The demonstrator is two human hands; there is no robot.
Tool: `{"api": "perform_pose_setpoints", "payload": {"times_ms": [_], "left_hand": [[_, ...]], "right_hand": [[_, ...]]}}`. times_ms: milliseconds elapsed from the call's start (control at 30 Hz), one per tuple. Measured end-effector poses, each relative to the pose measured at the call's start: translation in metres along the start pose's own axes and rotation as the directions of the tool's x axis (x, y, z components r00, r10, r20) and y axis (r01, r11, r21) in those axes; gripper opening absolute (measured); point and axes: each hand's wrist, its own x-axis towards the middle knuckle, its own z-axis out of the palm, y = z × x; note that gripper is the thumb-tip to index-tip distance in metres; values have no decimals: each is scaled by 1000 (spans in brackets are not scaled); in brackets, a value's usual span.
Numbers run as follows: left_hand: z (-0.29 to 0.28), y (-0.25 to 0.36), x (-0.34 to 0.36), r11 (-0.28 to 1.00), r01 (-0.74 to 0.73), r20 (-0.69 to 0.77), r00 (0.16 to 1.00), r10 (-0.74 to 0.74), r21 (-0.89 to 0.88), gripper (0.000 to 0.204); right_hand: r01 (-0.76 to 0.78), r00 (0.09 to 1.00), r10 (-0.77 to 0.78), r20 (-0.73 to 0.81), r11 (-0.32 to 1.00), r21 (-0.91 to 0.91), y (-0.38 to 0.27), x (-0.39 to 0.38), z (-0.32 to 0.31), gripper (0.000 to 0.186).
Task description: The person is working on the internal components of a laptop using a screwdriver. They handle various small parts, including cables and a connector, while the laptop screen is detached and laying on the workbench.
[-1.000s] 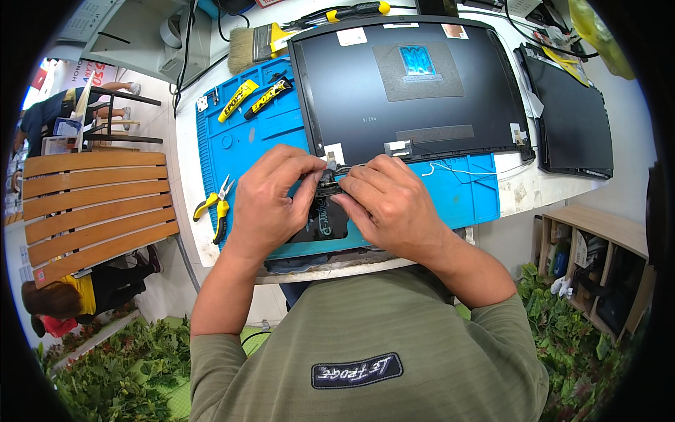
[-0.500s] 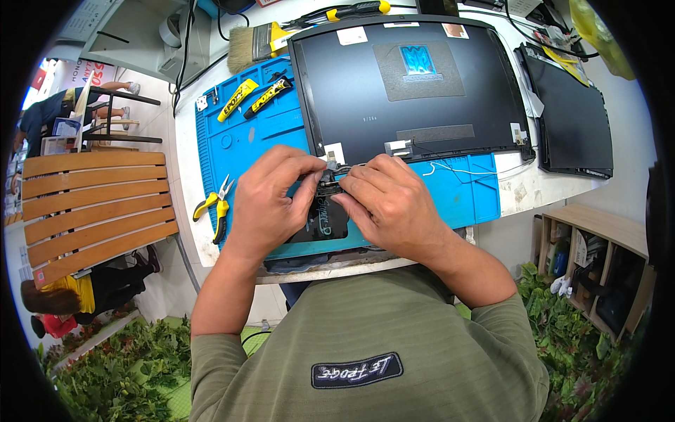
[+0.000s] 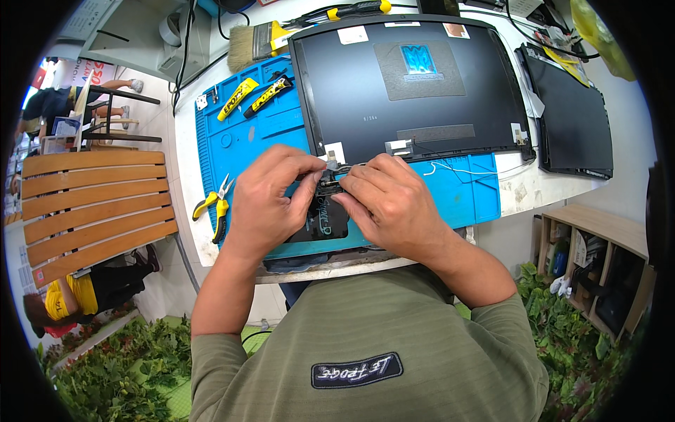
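Observation:
My left hand [image 3: 278, 197] pinches a small dark hinge part [image 3: 328, 181] at the lower left corner of an opened black laptop lid [image 3: 358, 84]. My right hand [image 3: 387, 204] grips the same part from the right, fingers curled; their tips are partly hidden. Underneath is a dark flat pad with handwriting [image 3: 323, 224], lying on a blue silicone mat [image 3: 225, 151]. Thin black and white cables [image 3: 457, 170] trail right along the lid's lower edge. Yellow-black pliers [image 3: 218, 204] lie left of my left hand, and two glue tubes [image 3: 239, 98] rest above it on the mat.
A brush [image 3: 249, 49] lies behind the mat, a stack of dark panels [image 3: 566, 119] at right. Beside the white table [image 3: 583, 183] are a wooden shelf [image 3: 594, 232] and slatted bench [image 3: 98, 204]. Two other people [image 3: 70, 295], [image 3: 53, 105] are at the left, one in yellow.
My two hands and the laptop lid look almost unmoved. At the far left, the person in yellow has shifted slightly.

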Motion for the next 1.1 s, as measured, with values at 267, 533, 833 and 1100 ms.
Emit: {"api": "perform_pose_setpoints", "payload": {"times_ms": [267,533,833,1100], "left_hand": [[-6,-6,-3,999,27,18,999,-28,33,17],[-4,-8,-6,1000,16,-1,1000,-16,9,17],[-11,-9,-13,998,12,-17,1000,-11,61,17],[-10,-8,-18,980,-112,-41,992,120,162,21]], "right_hand": [[-1,1000,1,0,1000,1,0,0,0,23],[-2,1000,2,4,1000,4,-1,0,-1,23],[7,1000,-7,-21,1000,20,1,-1,3,16],[10,1000,-10,-14,1000,15,2,-1,4,16]]}}
